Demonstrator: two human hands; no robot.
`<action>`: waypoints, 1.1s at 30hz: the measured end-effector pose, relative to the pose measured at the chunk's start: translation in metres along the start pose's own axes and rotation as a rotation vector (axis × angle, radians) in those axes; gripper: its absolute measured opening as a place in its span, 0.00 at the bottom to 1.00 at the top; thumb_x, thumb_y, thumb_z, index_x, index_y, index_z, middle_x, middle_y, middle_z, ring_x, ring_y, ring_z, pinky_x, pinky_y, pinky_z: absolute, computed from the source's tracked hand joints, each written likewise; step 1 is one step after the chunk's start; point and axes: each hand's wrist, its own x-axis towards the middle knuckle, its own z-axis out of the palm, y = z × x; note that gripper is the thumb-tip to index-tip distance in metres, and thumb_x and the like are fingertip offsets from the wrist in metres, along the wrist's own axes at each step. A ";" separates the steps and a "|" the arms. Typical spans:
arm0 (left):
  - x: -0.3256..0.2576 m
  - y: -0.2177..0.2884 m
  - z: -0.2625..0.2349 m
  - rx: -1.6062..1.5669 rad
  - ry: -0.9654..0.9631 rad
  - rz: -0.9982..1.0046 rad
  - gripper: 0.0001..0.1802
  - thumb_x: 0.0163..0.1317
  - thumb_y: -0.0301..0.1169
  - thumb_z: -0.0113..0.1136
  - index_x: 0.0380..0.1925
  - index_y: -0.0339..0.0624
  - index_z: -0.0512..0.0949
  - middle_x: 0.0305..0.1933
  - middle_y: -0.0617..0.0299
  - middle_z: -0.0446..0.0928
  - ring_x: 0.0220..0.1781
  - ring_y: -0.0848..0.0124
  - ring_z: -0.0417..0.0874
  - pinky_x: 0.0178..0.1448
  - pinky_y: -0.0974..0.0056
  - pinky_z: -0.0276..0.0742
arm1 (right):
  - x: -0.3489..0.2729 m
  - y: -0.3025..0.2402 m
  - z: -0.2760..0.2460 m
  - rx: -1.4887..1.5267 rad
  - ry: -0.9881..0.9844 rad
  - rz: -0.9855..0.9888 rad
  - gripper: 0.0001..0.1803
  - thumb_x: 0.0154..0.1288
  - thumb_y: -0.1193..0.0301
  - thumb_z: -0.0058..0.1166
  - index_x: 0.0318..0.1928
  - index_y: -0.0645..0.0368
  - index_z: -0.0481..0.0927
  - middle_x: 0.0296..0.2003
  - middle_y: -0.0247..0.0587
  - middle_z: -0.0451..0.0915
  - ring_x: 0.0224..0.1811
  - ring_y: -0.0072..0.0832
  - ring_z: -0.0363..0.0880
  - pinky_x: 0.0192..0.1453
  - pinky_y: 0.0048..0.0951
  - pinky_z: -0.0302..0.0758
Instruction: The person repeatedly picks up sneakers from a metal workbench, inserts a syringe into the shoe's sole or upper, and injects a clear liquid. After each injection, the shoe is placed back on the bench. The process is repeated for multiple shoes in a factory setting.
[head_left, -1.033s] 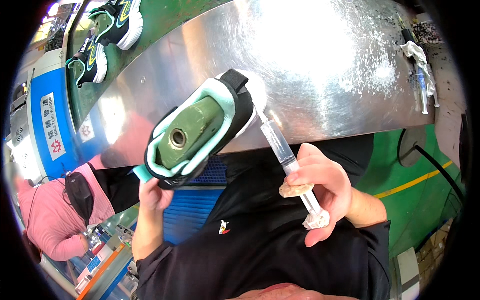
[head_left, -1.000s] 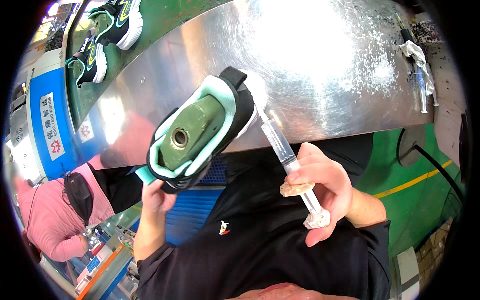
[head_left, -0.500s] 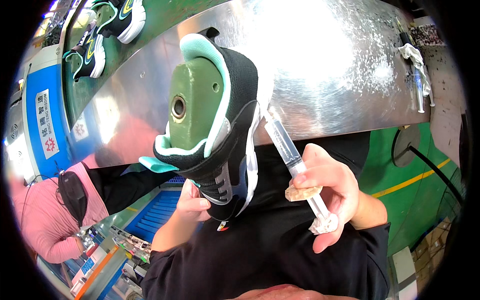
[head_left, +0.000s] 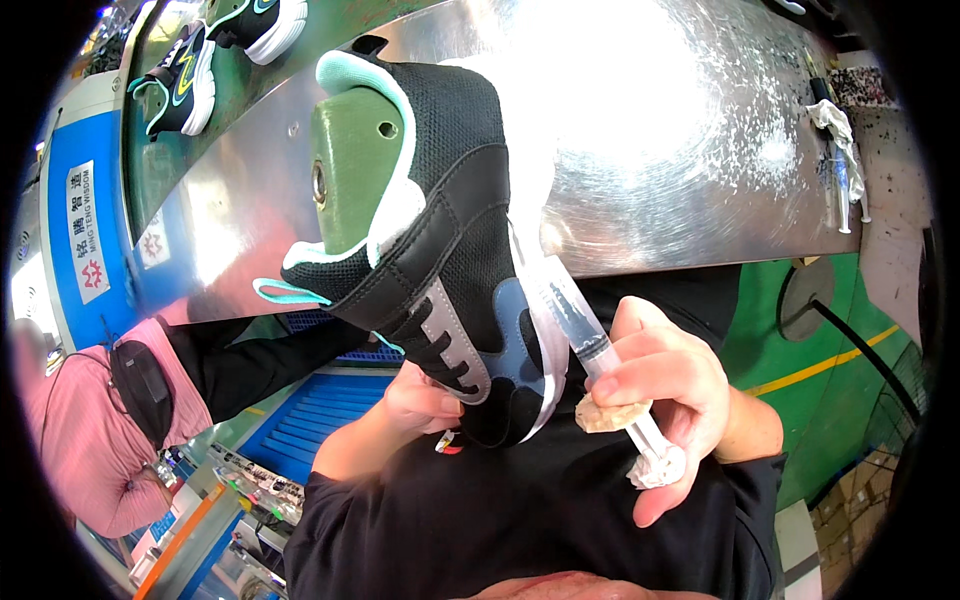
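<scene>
A black sneaker [head_left: 455,200] with mint lining, grey and blue panels and a white sole is tilted up in front of me. A green shoe last [head_left: 352,165] fills its opening. My left hand [head_left: 422,402] grips the sneaker near the toe, some fingers hidden behind it. In my right hand [head_left: 670,385] is a clear syringe [head_left: 577,318], its tip against or very near the edge of the white sole. A yellowish lump [head_left: 606,414] surrounds the barrel's flange, and a whitish wad [head_left: 656,468] covers the plunger end.
Beyond the sneaker stretches a shiny metal table [head_left: 640,225] with white flecks. More syringes with a white rag [head_left: 838,135] lie at its right end. Two similar sneakers [head_left: 188,85] stand on a green surface at far left. A person in pink [head_left: 120,430] is at left.
The sneaker has turned, showing more of its side panels, and its opening has shifted left. The syringe and my right hand have moved slightly down, following the sole edge.
</scene>
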 end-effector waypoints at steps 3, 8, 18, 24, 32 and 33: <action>0.005 0.002 0.005 -0.007 -0.065 0.007 0.47 0.33 0.27 0.57 0.63 0.32 0.59 0.60 0.45 0.68 0.60 0.57 0.72 0.65 0.59 0.64 | 0.002 -0.006 -0.002 0.017 -0.027 0.039 0.45 0.33 0.39 0.70 0.46 0.60 0.75 0.34 0.38 0.77 0.27 0.27 0.63 0.31 0.26 0.58; 0.017 0.009 0.017 -0.107 -0.281 0.014 0.42 0.37 0.23 0.58 0.60 0.32 0.62 0.58 0.46 0.70 0.60 0.56 0.73 0.64 0.57 0.66 | -0.003 -0.023 -0.004 0.077 -0.060 0.147 0.45 0.31 0.39 0.71 0.44 0.62 0.77 0.33 0.38 0.78 0.26 0.27 0.63 0.30 0.25 0.58; 0.026 -0.003 0.010 -0.027 -0.123 -0.264 0.08 0.53 0.18 0.56 0.34 0.35 0.74 0.28 0.63 0.72 0.24 0.73 0.70 0.30 0.68 0.61 | -0.017 -0.097 -0.019 0.115 -0.088 0.486 0.43 0.30 0.40 0.73 0.44 0.58 0.79 0.33 0.37 0.80 0.27 0.26 0.66 0.31 0.24 0.58; 0.058 -0.012 0.037 -0.317 -0.504 -0.281 0.17 0.60 0.18 0.51 0.50 0.30 0.74 0.52 0.52 0.76 0.57 0.63 0.75 0.64 0.62 0.67 | -0.031 -0.134 -0.018 -0.047 -0.054 0.490 0.42 0.31 0.40 0.72 0.44 0.56 0.79 0.34 0.39 0.81 0.27 0.24 0.66 0.30 0.24 0.57; 0.093 -0.005 0.075 -0.213 -0.684 -0.088 0.17 0.61 0.19 0.50 0.52 0.30 0.72 0.53 0.51 0.76 0.57 0.63 0.75 0.64 0.59 0.67 | -0.046 -0.147 -0.022 -0.228 -0.021 0.412 0.43 0.31 0.39 0.72 0.45 0.55 0.77 0.34 0.39 0.79 0.27 0.25 0.64 0.31 0.25 0.57; 0.095 -0.006 0.076 -0.205 -0.663 -0.095 0.17 0.61 0.19 0.50 0.52 0.31 0.72 0.54 0.51 0.75 0.57 0.63 0.75 0.64 0.59 0.67 | -0.048 -0.148 -0.021 -0.255 -0.022 0.408 0.43 0.31 0.39 0.72 0.45 0.55 0.77 0.35 0.39 0.79 0.27 0.25 0.63 0.31 0.25 0.57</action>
